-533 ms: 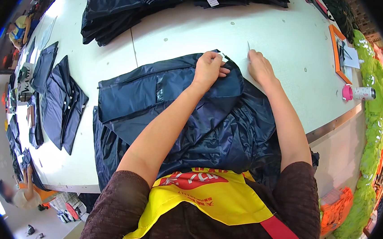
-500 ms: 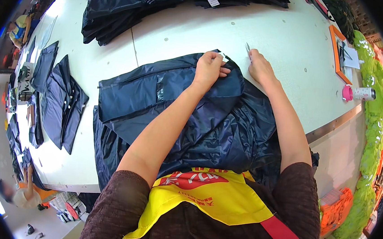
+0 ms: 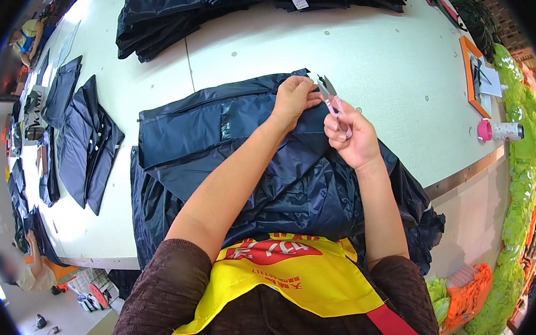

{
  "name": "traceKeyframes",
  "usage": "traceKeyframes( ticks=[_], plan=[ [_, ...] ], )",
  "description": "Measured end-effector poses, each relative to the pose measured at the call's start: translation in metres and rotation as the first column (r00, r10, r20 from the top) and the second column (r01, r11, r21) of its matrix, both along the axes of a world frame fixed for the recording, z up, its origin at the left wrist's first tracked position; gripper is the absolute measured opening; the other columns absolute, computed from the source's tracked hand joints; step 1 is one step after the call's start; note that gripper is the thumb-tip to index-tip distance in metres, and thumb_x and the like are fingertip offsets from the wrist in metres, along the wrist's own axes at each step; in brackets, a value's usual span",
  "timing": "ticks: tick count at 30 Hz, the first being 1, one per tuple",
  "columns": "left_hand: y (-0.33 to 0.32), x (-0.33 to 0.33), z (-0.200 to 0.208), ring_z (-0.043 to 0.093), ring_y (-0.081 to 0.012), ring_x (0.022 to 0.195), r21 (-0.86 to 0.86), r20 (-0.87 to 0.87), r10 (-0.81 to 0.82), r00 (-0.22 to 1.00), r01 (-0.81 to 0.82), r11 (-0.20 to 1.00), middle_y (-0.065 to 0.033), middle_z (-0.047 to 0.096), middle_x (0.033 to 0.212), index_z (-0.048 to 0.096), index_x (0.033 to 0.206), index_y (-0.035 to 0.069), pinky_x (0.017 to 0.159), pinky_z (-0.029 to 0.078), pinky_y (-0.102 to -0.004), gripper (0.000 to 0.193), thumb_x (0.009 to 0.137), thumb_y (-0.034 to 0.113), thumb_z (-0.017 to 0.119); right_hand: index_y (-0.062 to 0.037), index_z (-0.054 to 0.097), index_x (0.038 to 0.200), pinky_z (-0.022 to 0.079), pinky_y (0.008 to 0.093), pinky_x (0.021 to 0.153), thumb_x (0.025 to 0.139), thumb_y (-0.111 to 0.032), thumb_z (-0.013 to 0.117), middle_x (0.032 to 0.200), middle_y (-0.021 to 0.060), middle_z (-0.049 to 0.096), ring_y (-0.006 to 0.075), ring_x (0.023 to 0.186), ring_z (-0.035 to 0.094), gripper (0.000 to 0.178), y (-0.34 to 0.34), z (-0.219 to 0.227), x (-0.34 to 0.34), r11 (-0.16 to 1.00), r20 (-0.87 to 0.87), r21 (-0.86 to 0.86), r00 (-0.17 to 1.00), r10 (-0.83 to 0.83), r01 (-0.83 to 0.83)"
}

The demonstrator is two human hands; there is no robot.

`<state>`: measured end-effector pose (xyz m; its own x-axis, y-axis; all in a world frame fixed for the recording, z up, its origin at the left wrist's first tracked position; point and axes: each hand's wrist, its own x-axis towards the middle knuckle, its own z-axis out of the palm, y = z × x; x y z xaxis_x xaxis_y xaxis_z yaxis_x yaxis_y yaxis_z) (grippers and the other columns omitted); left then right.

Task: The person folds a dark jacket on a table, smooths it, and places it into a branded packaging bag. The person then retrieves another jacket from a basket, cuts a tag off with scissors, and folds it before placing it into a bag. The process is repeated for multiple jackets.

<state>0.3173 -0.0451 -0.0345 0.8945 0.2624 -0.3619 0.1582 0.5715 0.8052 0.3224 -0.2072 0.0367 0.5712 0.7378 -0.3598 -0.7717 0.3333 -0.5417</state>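
A dark navy, shiny garment (image 3: 185, 137) lies spread over the white table in front of me, its folds hanging towards my apron. My left hand (image 3: 293, 99) pinches the garment's far edge near its upper corner. In my right hand (image 3: 357, 138) is a pair of scissors (image 3: 340, 115) with pink handles, its blades pointing up and to the left. The blade tips are close to my left fingertips at the garment's edge. Whether they touch the cloth I cannot tell.
A thick stack of dark garments (image 3: 173, 15) sits at the table's far side. Folded dark pieces (image 3: 82, 134) lie at the left. On the right are an orange-framed tray (image 3: 467, 73), a pink-lidded bottle (image 3: 509, 131) and a bright green pile (image 3: 509, 205). Other people (image 3: 27, 268) work at the left.
My right hand has swung left and towards me, bringing the scissors beside my left fingertips. My left hand has stayed almost in place on the garment's edge.
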Motion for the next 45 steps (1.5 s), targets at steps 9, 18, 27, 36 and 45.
traceKeyframes(
  ticks=[9,18,27,36,45],
  plan=[
    [-0.004,-0.002,0.006,0.064,-0.0205,0.081,0.014,-0.007,0.03,1.0,-0.029,0.999,-0.0105,0.06,0.094,0.052,0.098,-0.001,0.074,0.055,-0.03,0.016,0.09,0.014,0.054,-0.0072,0.05,0.087,0.023,0.0157,0.034,0.096,-0.037,0.044,0.06,-0.0036,0.04,0.0038,0.045,0.034,0.032,0.011,-0.031,-0.001,0.984,-0.291,-0.177,0.956,-0.028,-0.025],
    [-0.006,-0.005,0.004,0.061,-0.016,0.074,0.061,-0.007,-0.006,1.0,0.007,0.998,-0.0076,0.06,0.088,0.054,0.094,0.0,0.069,0.054,-0.0269,0.015,0.09,0.015,0.054,-0.0071,0.05,0.085,0.022,0.0151,0.033,0.096,-0.036,0.043,0.056,-0.0054,0.038,0.0025,0.042,0.033,0.032,0.019,-0.048,0.009,0.997,-0.374,-0.071,0.926,-0.05,0.026],
    [0.031,-0.024,0.042,0.067,-0.0288,0.077,0.091,0.083,0.281,0.956,-0.288,0.953,-0.0181,0.061,0.105,0.046,0.104,0.001,0.057,0.054,-0.0329,0.024,0.092,0.022,0.048,-0.0033,0.053,0.092,0.02,0.0153,0.035,0.097,-0.04,0.041,0.058,-0.0058,0.036,0.0015,0.043,0.03,0.039,-0.021,-0.005,0.021,0.944,0.212,-0.309,0.976,-0.049,0.114],
    [0.086,-0.175,0.061,0.061,-0.0128,0.082,0.814,0.169,0.086,0.982,-0.188,0.549,-0.0106,0.065,0.096,0.058,0.106,-0.002,0.073,0.049,-0.0241,0.021,0.091,0.012,0.058,0.0007,0.048,0.126,0.036,0.0349,0.099,0.091,-0.038,0.05,0.122,0.0194,0.053,0.0288,0.118,0.048,0.053,-0.191,-0.092,0.117,0.244,0.768,-0.552,0.371,0.523,0.797],
    [0.089,-0.372,0.027,0.036,-0.0342,0.128,0.898,-0.243,0.31,0.919,0.334,-0.286,-0.0181,0.046,0.131,0.048,0.127,0.005,0.105,0.023,-0.05,0.06,0.079,0.037,0.065,0.0028,0.011,0.144,0.027,0.0399,0.108,0.062,-0.05,0.076,0.144,0.0297,0.025,0.0388,0.133,0.03,0.117,-0.19,-0.015,-0.072,0.163,0.431,-0.886,0.644,0.632,0.434]
  ],
)
